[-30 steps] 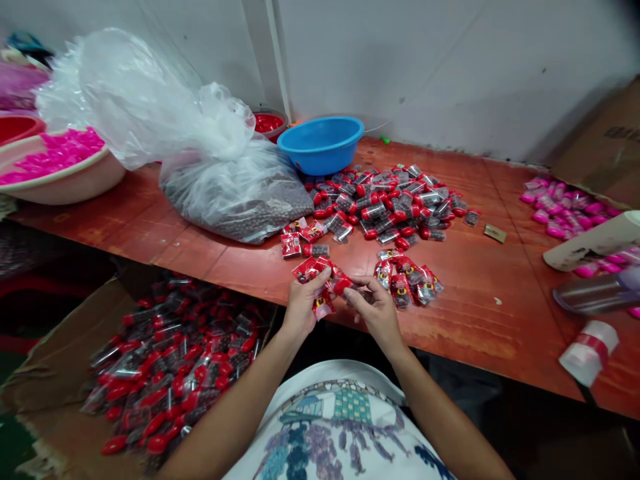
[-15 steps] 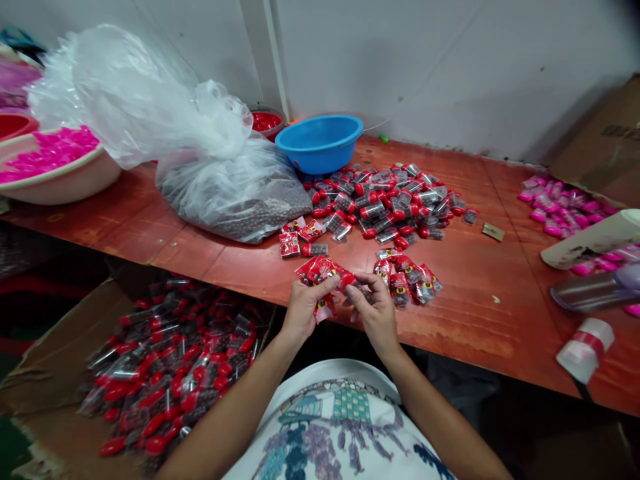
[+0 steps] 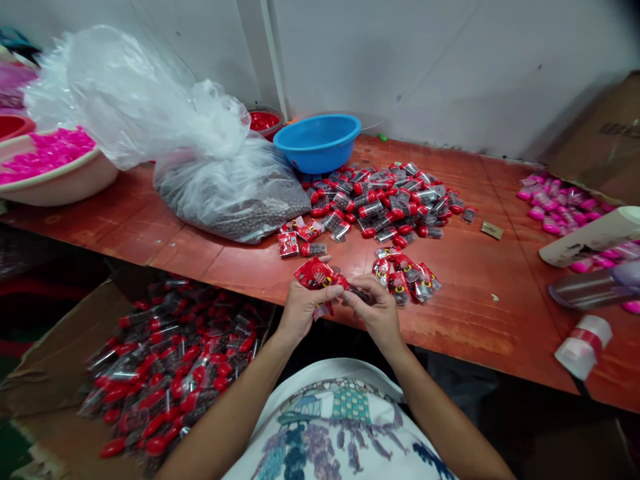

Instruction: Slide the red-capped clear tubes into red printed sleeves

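My left hand (image 3: pixel 300 310) is closed on several red printed plastic packets (image 3: pixel 316 272) fanned out above its thumb. Close against it, my right hand (image 3: pixel 377 310) is closed round a small clear bottle of dark beads (image 3: pixel 361 293). Its red-cap end meets the packet's edge between my thumbs; whether it is inside the packet I cannot tell. Just right of my hands lie several filled red packets (image 3: pixel 400 287). Beyond them spreads a heap of red-capped bottles (image 3: pixel 385 200). A few flat packets (image 3: pixel 289 245) and a single bottle (image 3: pixel 314 249) lie near the table edge.
A large clear bag of dark beads (image 3: pixel 235 200) and a blue basin (image 3: pixel 320 143) stand behind. Below left, a cardboard box (image 3: pixel 55 387) holds more packed bottles. Pink-capped pieces (image 3: pixel 555 203), a white cylinder (image 3: pixel 590 237) and a tumbler (image 3: pixel 583 290) are on the right of the table (image 3: pixel 480 327).
My hands have drawn closer together, and the bottle in my right hand now lies against the packet. My left thumb has shifted along the packet. The things on the table have stayed put.
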Motion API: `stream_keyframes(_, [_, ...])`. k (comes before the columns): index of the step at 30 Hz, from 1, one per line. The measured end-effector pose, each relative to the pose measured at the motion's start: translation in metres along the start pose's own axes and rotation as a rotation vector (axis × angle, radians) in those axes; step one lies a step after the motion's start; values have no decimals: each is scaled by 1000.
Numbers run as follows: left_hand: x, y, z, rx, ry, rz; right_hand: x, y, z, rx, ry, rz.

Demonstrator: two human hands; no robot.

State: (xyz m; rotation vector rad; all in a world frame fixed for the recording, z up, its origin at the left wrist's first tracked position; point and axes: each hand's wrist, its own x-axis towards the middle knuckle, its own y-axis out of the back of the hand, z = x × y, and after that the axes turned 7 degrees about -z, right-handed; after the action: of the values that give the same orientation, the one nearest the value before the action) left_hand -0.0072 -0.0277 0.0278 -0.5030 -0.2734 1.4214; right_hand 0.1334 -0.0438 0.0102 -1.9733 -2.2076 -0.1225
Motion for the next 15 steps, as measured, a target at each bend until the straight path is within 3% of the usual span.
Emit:
stream_keyframes(8, [-1, 0, 1, 29, 42, 2, -4, 1, 7, -66, -24, -21])
stream_keyframes(12, [-2, 0, 0, 17, 101, 9, -5, 1, 4, -172, 60, -70])
stream_keyframes(15, [-2, 1, -2, 18, 125, 9, -6, -1, 5, -187, 95, -1])
